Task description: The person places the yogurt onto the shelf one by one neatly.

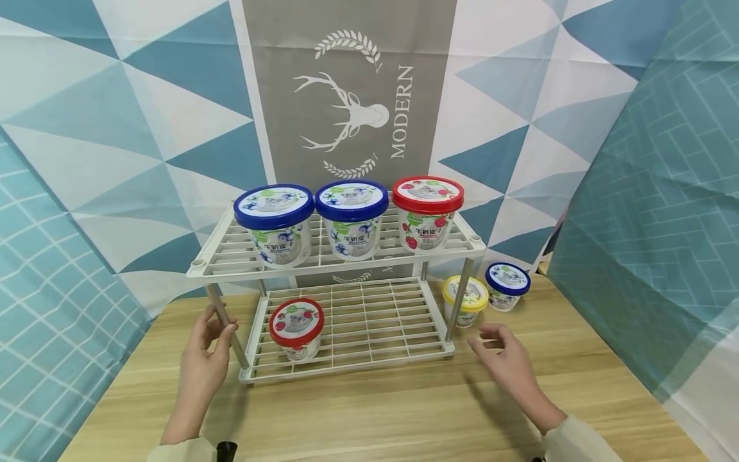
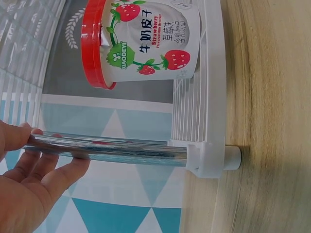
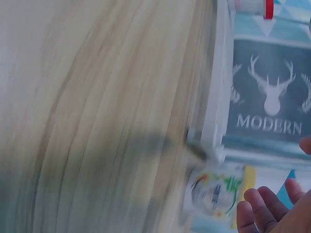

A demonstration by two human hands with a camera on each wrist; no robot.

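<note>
White two-tier rack (image 1: 346, 366) stands on the wooden table (image 1: 346, 417), and the left hand (image 1: 204, 359) holds its front left post (image 2: 136, 153) between thumb and fingers. The right hand (image 1: 508, 359) holds nothing; its fingers are loosely bent, with a gap to the thumb, and it is near the front right post (image 1: 460, 298) and the yellow-lidded tub (image 1: 475, 298). This tub stands on the table, just beside the rack, and a small blue-lidded tub (image 1: 507, 287) is next to it, farther to the right. On the lower shelf, at its left part, is a small red-lidded tub (image 1: 298, 327). The upper shelf carries three larger tubs in a row: two with blue lids (image 1: 277, 208), then one with a red lid (image 1: 428, 192). Behind hangs a patterned cloth (image 1: 358, 115) with a deer head.
</note>
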